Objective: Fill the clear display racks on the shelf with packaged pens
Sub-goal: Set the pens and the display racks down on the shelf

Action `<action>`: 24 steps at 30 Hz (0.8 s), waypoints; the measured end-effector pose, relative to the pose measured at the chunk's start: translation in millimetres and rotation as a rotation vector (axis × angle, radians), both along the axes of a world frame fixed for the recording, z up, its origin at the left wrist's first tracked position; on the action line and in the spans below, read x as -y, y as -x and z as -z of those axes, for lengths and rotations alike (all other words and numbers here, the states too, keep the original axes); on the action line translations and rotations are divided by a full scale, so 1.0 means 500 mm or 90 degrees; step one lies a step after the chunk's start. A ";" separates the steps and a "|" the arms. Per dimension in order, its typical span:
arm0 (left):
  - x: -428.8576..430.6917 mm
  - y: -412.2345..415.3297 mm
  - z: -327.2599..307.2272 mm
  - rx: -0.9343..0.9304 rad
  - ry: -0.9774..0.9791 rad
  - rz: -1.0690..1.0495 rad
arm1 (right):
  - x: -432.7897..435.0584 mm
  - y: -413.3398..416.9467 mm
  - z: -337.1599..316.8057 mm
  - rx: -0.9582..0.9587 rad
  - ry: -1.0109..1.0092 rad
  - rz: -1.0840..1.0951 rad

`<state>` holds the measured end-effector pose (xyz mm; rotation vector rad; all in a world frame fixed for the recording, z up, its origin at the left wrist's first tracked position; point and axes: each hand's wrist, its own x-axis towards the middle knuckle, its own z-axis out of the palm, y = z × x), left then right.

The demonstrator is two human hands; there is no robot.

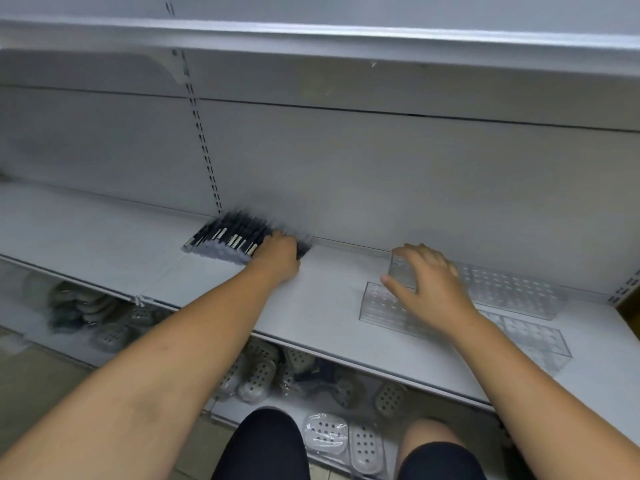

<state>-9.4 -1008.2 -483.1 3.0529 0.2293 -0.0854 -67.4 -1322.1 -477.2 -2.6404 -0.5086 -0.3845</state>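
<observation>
A pile of packaged pens (227,237), dark with silver clips, lies on the white shelf (311,306) by the back panel. My left hand (280,254) reaches to the pile's right end, fingers curled down over the pens; that part is blurred. To the right lie two clear display racks with rows of holes. The rear rack (512,292) stands near the back panel, and the front rack (377,306) lies before it. My right hand (429,282) spans the rear rack's left end, thumb at the near corner, fingers over the far edge. I see no pens in either rack.
Another white shelf (346,39) overhangs at the top. The lower shelf holds wrapped perforated soap dishes (325,434) and similar items further left. My knees (266,445) are close to the lower shelf's front edge. A slotted upright (204,147) runs up the back panel.
</observation>
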 end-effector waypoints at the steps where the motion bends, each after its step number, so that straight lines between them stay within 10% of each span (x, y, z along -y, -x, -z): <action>1: 0.003 -0.002 0.000 0.000 0.001 -0.006 | 0.008 0.002 0.000 -0.001 -0.002 0.001; 24: 0.063 -0.017 0.023 -0.058 -0.044 -0.007 | 0.169 0.087 0.033 0.015 0.046 0.038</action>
